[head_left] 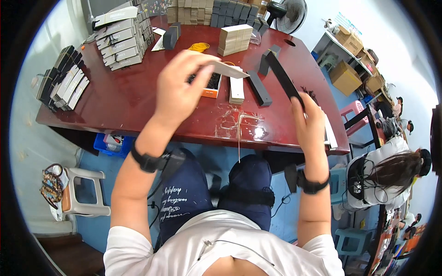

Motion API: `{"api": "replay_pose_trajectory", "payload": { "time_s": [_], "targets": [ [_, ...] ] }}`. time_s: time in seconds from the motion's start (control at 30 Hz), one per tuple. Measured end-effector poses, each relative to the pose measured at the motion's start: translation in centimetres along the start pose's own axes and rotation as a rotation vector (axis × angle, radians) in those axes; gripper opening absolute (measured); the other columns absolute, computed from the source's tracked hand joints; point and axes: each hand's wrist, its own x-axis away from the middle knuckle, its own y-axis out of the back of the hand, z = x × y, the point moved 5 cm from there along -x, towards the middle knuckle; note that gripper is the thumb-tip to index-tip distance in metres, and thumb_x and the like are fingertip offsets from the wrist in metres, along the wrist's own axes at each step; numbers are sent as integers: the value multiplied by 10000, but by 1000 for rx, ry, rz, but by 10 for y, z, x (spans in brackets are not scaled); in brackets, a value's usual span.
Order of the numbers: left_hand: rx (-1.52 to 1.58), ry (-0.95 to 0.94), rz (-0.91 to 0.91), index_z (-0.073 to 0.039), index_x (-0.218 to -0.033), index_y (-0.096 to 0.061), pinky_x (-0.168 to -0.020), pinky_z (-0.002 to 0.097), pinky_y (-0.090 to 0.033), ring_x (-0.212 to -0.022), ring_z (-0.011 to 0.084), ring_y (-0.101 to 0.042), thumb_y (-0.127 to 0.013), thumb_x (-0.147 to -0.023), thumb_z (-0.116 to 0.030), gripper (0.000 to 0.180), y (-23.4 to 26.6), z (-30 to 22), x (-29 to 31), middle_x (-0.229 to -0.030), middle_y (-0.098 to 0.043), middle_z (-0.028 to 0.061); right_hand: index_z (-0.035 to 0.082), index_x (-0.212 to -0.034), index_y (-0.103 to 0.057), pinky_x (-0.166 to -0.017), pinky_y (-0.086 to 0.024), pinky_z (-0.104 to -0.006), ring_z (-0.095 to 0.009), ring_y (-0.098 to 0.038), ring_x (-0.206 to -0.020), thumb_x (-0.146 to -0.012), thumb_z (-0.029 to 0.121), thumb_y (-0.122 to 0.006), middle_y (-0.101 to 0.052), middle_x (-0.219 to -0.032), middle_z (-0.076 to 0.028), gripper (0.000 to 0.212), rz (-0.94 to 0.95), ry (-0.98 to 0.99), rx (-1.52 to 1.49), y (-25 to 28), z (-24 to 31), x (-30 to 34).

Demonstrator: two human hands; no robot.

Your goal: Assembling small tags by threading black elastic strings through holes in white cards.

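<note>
My left hand is raised over the table, its thumb and fingers closed on a pale card strip that points right. Off to the right, my right hand grips the lower end of a long black card strip, held tilted up and to the left. Between the hands lies a stack of white card strips, with a stack of dark strips beside it. Partly behind my left hand, an orange and white box holds small black pieces. Another dark bundle lies farther back.
A dark red table spans the front. Banded white stacks and black and white bundles stand left; a beige stack and a fan stand at the back. A thin pale L-shaped piece overhangs the near edge. People sit right.
</note>
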Motion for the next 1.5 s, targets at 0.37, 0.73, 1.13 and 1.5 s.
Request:
{"api": "replay_pose_trajectory", "payload": {
  "time_s": [0.37, 0.73, 1.13, 1.5],
  "targets": [
    [515, 650, 259, 8, -938, -609, -739, 230, -464, -815, 78, -571, -618, -854, -46, 100, 49, 3, 80, -890, -615, 18, 22, -848, -605, -531, -410, -248, -114, -510, -569, -807, 87, -678, -539, -639, -52, 106, 635, -187, -648, -43, 29, 113],
    [536, 635, 718, -9, -934, -658, -630, 237, -444, -675, 88, -531, -650, -820, -74, 131, -32, -34, 131, -777, -608, 41, 20, -849, -616, -596, -475, -334, -279, -606, -650, -795, 96, -668, -623, -752, -127, 107, 510, -132, -433, -59, 22, 124],
    [523, 648, 707, -16, -921, -659, -621, 242, -443, -658, 98, -530, -664, -816, -101, 135, -41, -35, 141, -760, -609, 37, 16, -851, -606, -640, -479, -373, -324, -607, -732, -797, 86, -650, -612, -776, -137, 99, 382, 6, -348, -52, 31, 114],
    [526, 663, 729, -10, -909, -670, -629, 239, -441, -685, 99, -545, -650, -815, -53, 106, -47, -40, 151, -801, -628, 47, 21, -811, -631, -571, -466, -306, -254, -612, -639, -790, 113, -691, -623, -737, -123, 111, 452, -225, -526, -59, 17, 121]
  ]
}}
